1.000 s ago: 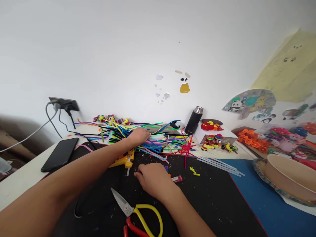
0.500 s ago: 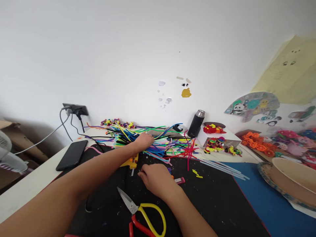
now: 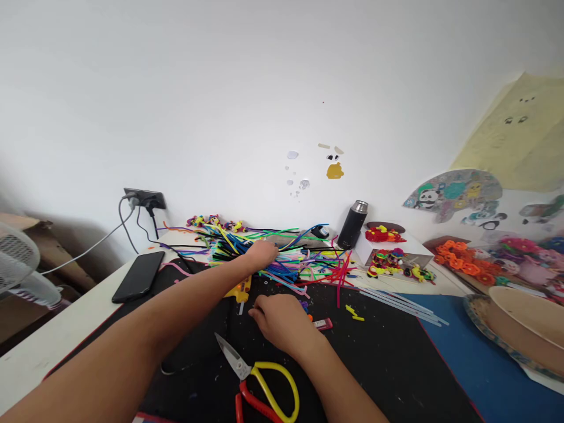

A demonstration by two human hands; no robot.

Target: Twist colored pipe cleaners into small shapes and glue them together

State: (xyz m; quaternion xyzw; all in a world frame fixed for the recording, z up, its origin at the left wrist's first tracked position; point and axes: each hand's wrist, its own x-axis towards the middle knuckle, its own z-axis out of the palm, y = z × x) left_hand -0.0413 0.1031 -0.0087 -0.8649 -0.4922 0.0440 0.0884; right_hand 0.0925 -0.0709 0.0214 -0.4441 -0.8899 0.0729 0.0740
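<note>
The left hand (image 3: 263,254) touches the pipe cleaners (image 3: 286,275), fingers hidden; the right hand (image 3: 282,320) curls over the mat (image 3: 365,364). Whether either grips anything, I cannot tell.

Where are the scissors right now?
In the head view, the scissors lie at bottom centre on the black mat, below the right hand and just left of its forearm.

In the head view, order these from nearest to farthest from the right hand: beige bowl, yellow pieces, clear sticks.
1. Yellow pieces: right of the right hand.
2. Clear sticks: farther right, beyond them.
3. Beige bowl: far right side.
</note>
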